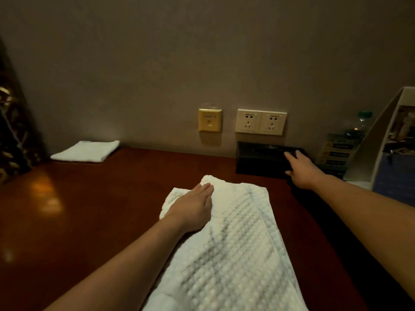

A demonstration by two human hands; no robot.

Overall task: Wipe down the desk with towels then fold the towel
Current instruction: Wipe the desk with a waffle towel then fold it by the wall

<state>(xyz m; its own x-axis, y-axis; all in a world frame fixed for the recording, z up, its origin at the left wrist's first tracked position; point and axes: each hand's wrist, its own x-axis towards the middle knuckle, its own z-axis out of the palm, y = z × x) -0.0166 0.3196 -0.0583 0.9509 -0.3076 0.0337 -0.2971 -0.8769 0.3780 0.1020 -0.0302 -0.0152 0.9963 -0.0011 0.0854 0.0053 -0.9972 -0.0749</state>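
A white waffle-textured towel (226, 254) lies spread on the dark red wooden desk (89, 209), running from the middle toward the near edge. My left hand (193, 207) rests flat on the towel's far left part, fingers straight and together. My right hand (302, 170) reaches to the right and touches the near right end of a black tissue box (260, 159) standing against the wall; its fingers are stretched over the box top, thumb at the box's front side.
A second white towel (86, 151), folded, lies at the back left by the wall. Wall sockets (260, 122) sit above the tissue box. A bottle (359, 124), dark booklets (336, 153) and a standing card (395, 149) crowd the back right. A dark object (13, 135) stands far left.
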